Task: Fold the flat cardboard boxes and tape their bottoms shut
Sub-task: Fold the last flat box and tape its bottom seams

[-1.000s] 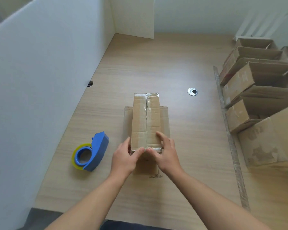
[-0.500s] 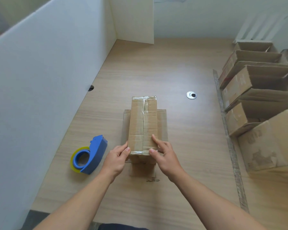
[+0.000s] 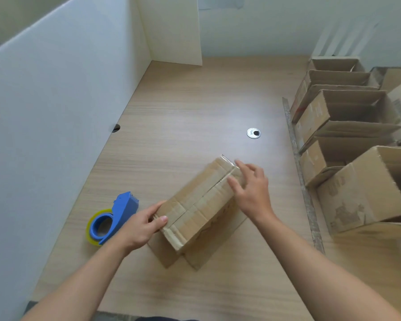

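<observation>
On desk [image 3: 195,107]: left hand [image 3: 139,225] grips box [image 3: 199,200] end; right hand [image 3: 252,188] fingers spread; print unreadable.

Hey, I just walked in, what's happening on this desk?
A person is handling a small cardboard box on the wooden desk. It lies at an angle, seam side up, with clear tape showing at its far end. The left hand grips the near end; the right hand, blurred, rests loosely on the far end. The blue tape dispenser sits untouched at left, and assembled boxes line the right.
</observation>
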`<state>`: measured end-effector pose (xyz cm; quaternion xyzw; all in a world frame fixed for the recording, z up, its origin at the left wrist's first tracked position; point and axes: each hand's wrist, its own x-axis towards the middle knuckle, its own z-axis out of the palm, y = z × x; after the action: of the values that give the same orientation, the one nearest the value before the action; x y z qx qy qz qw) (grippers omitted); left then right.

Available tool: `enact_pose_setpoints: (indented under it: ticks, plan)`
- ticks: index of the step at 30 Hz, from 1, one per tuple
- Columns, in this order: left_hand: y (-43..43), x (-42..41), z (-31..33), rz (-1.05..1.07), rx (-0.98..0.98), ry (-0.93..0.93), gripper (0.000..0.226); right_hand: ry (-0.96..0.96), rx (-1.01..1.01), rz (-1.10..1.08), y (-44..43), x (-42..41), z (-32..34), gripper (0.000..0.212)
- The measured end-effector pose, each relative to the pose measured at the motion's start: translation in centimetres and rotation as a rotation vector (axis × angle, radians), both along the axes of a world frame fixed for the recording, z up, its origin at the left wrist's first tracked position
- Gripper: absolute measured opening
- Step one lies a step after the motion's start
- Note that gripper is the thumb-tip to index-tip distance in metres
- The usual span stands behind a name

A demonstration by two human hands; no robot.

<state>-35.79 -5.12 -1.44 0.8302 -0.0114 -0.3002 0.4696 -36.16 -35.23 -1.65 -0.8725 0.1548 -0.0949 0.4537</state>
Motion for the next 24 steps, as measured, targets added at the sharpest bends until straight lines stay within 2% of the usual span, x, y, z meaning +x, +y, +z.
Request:
enact_pose_setpoints:
  ticks: [2, 5, 9, 12, 16, 19, 20, 24]
  plan:
    - [0.6, 0.7, 0.2, -0.054, 0.054, 0.001, 0.051, 0.148, -0.061, 0.035, -1.7, 1.1, 0.0, 0.056]
    - [-0.6, 0.8, 0.0, 0.108, 0.16, -0.142, 0.05, 0.351, -0.063, 0.147, -2.8, 1.3, -0.9, 0.062]
    - [-2.7, -0.4, -0.7, 0.355, 0.324, -0.297, 0.053, 0.258, 0.058, 0.003, -2.3, 1.0, -2.1, 0.048]
    - [-2.9, -2.1, -1.1, 0.396, 0.192, -0.312, 0.039, 0.224, 0.126, -0.096, -1.7, 0.7, -2.6, 0.04]
    - [-1.9, -4.0, -2.0, 0.307, -0.054, -0.164, 0.069, 0.255, 0.168, -0.125, -1.1, 0.4, -2.8, 0.04]
    - [-0.9, -3.8, -2.6, 0.283, -0.009, -0.144, 0.094, 0.317, 0.115, -0.094, -1.0, 0.1, -3.1, 0.047]
    - [-0.6, -3.6, -2.7, 0.291, 0.002, -0.14, 0.096, 0.312, 0.116, -0.098, -1.1, 0.1, -3.1, 0.046]
    - [-0.9, -3.4, -2.3, 0.309, 0.043, -0.18, 0.077, 0.262, 0.07, -0.13, -1.0, 0.0, -3.1, 0.03]
